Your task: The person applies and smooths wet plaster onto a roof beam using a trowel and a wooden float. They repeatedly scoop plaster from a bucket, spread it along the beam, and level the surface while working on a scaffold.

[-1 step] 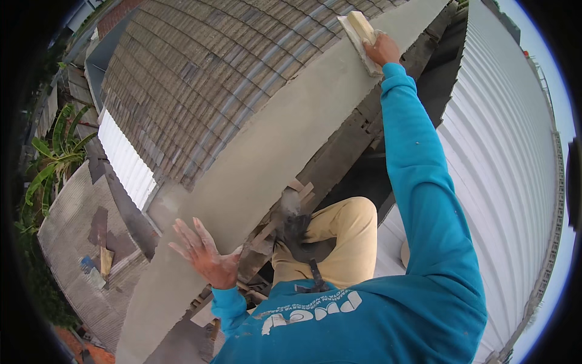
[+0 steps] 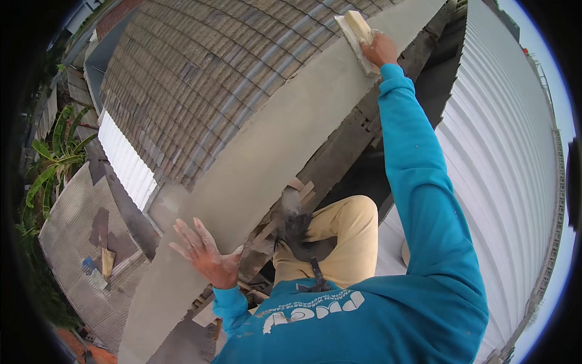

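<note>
My right hand [image 2: 380,50] grips a pale hand float [image 2: 355,29] with a block handle, laid on the upper stretch of a long, smooth grey cement band [image 2: 260,145]. My left hand [image 2: 209,258], dusted with cement, has its fingers spread over the lower part of the same band, near its rough inner edge. Below the band are broken wooden pieces [image 2: 298,193] and dark framing. My bent leg in tan trousers [image 2: 345,233] is beside that edge, and both arms are in teal sleeves.
A tiled roof [image 2: 200,79] borders the band on the upper left. Corrugated light metal roofing [image 2: 503,182] curves along the right, beside a dark gap. Lower roofs [image 2: 91,230], a white corrugated sheet [image 2: 124,155] and banana leaves [image 2: 57,164] lie at the left.
My right hand and the float have shifted very slightly toward the upper left along the band. My left hand stays in about the same place.
</note>
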`<state>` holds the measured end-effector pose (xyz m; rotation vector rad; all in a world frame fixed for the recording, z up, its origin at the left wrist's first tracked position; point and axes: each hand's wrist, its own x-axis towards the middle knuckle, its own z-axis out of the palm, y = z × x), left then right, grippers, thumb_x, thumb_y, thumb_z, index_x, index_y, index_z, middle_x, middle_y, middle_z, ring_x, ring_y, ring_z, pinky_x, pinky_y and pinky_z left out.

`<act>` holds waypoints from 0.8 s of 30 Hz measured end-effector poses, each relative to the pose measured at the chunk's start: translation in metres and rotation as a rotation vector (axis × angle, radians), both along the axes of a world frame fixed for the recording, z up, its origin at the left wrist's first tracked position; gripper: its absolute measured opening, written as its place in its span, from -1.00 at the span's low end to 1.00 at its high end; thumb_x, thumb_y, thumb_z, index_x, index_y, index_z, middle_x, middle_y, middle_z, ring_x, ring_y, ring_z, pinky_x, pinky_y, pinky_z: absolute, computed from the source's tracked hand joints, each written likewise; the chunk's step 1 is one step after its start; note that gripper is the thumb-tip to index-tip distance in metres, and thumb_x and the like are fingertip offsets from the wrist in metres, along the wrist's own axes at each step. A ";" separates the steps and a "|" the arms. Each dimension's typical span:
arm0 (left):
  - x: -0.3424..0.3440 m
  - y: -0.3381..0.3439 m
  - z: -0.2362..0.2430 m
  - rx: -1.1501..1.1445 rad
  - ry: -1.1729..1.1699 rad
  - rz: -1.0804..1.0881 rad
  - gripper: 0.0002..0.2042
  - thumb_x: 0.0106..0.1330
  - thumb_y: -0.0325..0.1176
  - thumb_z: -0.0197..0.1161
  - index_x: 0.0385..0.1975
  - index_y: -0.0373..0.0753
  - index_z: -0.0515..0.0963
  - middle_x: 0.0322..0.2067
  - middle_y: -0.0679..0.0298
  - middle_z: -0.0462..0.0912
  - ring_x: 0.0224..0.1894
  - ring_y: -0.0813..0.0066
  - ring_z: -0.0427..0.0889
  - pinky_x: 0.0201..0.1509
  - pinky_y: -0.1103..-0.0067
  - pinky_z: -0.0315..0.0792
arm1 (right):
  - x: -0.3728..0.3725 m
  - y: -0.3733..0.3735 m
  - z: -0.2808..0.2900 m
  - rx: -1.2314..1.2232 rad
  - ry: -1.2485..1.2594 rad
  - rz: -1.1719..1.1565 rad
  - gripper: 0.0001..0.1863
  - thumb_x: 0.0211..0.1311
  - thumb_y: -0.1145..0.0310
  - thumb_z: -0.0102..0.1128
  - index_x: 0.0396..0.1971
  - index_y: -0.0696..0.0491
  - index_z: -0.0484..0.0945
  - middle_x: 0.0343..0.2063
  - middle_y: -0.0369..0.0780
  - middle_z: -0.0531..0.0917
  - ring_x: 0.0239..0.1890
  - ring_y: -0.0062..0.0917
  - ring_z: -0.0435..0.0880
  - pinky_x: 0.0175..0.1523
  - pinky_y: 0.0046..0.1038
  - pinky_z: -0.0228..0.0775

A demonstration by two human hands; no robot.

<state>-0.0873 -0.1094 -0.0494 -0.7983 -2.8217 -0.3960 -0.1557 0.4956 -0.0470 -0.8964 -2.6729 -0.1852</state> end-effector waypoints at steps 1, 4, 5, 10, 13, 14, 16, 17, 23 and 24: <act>0.000 0.000 0.001 0.019 -0.008 -0.014 0.03 0.13 0.56 -0.31 0.38 -0.24 0.14 0.41 -0.07 0.00 0.46 -0.06 -0.04 0.44 -0.13 -0.31 | 0.009 -0.010 -0.016 -0.109 0.017 0.019 -0.52 0.12 0.01 0.20 -0.26 0.19 0.58 -0.33 0.00 0.64 -0.22 -0.10 0.63 -0.12 -0.13 0.47; 0.003 -0.004 -0.003 -0.005 -0.008 0.030 0.04 0.12 0.57 -0.29 0.38 -0.25 0.13 0.41 -0.06 0.00 0.46 -0.07 -0.04 0.44 -0.13 -0.31 | 0.054 -0.158 -0.009 -0.203 0.061 0.396 -0.48 0.08 0.11 0.27 -0.10 0.24 0.49 -0.14 0.06 0.55 -0.10 -0.04 0.57 -0.02 -0.15 0.46; 0.005 -0.004 -0.005 -0.005 -0.020 0.041 0.04 0.12 0.57 -0.28 0.38 -0.25 0.13 0.41 -0.06 0.00 0.46 -0.07 -0.04 0.44 -0.13 -0.31 | 0.075 -0.204 0.003 -0.276 -0.011 0.414 -0.44 0.06 0.14 0.29 -0.07 0.28 0.48 -0.06 0.07 0.52 -0.02 -0.05 0.54 0.07 -0.19 0.46; 0.003 -0.004 -0.009 -0.022 -0.017 0.054 0.05 0.10 0.58 -0.26 0.38 -0.25 0.13 0.41 -0.06 0.01 0.46 -0.06 -0.04 0.44 -0.12 -0.30 | 0.082 -0.169 0.009 -0.262 -0.041 0.415 -0.45 0.04 0.16 0.30 -0.02 0.21 0.51 -0.01 0.07 0.52 0.00 -0.10 0.56 0.08 -0.19 0.46; 0.002 -0.001 -0.005 -0.022 -0.018 0.043 0.05 0.10 0.58 -0.25 0.38 -0.24 0.14 0.41 -0.05 0.01 0.46 -0.05 -0.04 0.44 -0.12 -0.29 | 0.031 -0.045 0.009 -0.155 0.006 0.122 -0.47 0.13 0.08 0.21 -0.06 0.21 0.53 -0.20 0.01 0.62 -0.14 -0.11 0.63 -0.04 -0.16 0.48; 0.000 -0.001 -0.005 -0.029 -0.019 0.032 0.04 0.10 0.57 -0.23 0.38 -0.24 0.14 0.41 -0.05 0.01 0.46 -0.05 -0.04 0.44 -0.12 -0.29 | 0.016 -0.002 0.005 -0.114 -0.046 -0.009 -0.49 0.15 0.04 0.18 -0.11 0.21 0.54 -0.21 0.02 0.63 -0.16 -0.10 0.63 -0.08 -0.17 0.50; -0.002 0.002 -0.001 -0.046 -0.020 0.020 0.04 0.10 0.56 -0.20 0.38 -0.24 0.14 0.41 -0.05 0.00 0.46 -0.05 -0.05 0.44 -0.12 -0.29 | -0.007 0.047 -0.008 -0.077 0.031 -0.061 -0.50 0.16 0.03 0.16 -0.15 0.21 0.55 -0.21 0.02 0.62 -0.21 -0.10 0.64 -0.12 -0.17 0.51; -0.002 0.002 -0.002 -0.044 -0.008 0.024 0.04 0.10 0.56 -0.18 0.38 -0.24 0.14 0.41 -0.05 0.00 0.46 -0.05 -0.05 0.44 -0.12 -0.29 | -0.010 0.037 -0.012 -0.080 0.038 -0.008 -0.50 0.16 0.03 0.17 -0.15 0.21 0.55 -0.22 0.02 0.62 -0.21 -0.10 0.64 -0.12 -0.17 0.51; 0.003 -0.002 -0.008 -0.039 -0.011 0.047 0.05 0.07 0.55 -0.08 0.39 -0.25 0.11 0.41 -0.05 0.00 0.46 -0.06 -0.05 0.44 -0.13 -0.29 | 0.066 -0.219 0.019 -0.399 -0.146 0.470 -0.38 0.07 0.15 0.30 0.07 0.24 0.47 0.06 0.18 0.47 0.14 0.03 0.47 0.23 -0.20 0.37; 0.002 -0.001 -0.008 -0.049 -0.005 0.052 0.06 0.07 0.55 -0.09 0.39 -0.25 0.11 0.41 -0.05 0.00 0.46 -0.07 -0.05 0.44 -0.13 -0.29 | 0.086 -0.233 0.027 -0.501 -0.205 0.499 -0.36 0.05 0.15 0.33 0.09 0.21 0.46 0.09 0.20 0.45 0.15 0.05 0.46 0.27 -0.19 0.32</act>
